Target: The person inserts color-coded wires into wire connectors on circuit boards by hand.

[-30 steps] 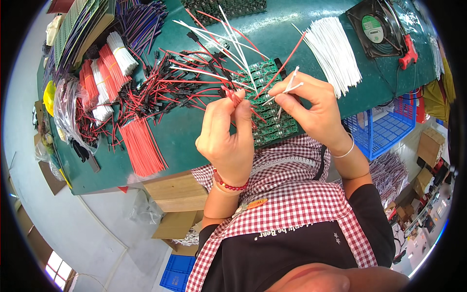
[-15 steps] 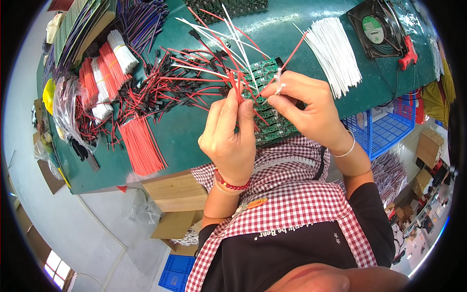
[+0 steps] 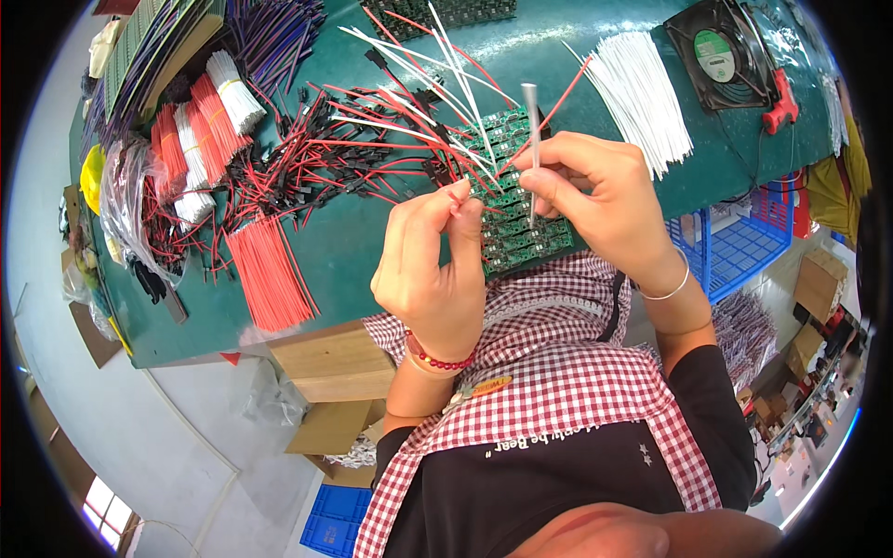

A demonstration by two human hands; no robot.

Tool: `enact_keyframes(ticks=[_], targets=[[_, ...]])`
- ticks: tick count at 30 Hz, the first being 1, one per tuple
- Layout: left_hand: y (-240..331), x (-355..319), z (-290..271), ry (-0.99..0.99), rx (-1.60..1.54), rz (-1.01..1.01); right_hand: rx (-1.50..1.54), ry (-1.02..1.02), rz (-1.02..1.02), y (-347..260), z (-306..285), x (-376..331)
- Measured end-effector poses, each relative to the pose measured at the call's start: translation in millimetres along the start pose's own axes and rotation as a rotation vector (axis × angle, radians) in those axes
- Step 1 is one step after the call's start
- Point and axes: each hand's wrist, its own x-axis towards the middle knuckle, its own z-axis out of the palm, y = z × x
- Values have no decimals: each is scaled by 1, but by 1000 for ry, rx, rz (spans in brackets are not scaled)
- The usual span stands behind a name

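Right hand (image 3: 595, 200) fingers grip a slim grey metal tool (image 3: 530, 139), upright over a green circuit board panel (image 3: 512, 209) on the green table (image 3: 353, 251). Left hand (image 3: 433, 270) fingers pinch a red wire (image 3: 453, 192) beside it.

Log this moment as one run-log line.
left hand: pinching red wire | right hand: holding grey rod upright | under hands: green circuit boards | surface: green table

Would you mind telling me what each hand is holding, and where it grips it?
The right hand pinches a thin grey rod at its lower half, upper end free. The left hand pinches the end of a red wire between its fingertips.
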Motion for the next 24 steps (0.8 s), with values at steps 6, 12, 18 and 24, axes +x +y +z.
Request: enact_keyframes(ticks=[6, 12, 18, 24], targets=[[-3, -1, 3, -9, 9, 20, 25, 19, -52, 1, -11, -6], [-3, -2, 3, -11, 43, 23, 138, 48, 6, 4, -6, -11], [-3, -3, 3, -28, 31, -24, 58, 57, -84, 18, -4, -9], [-3, -4, 4, -7, 36, 13, 28, 42, -107, 22, -5, -9]])
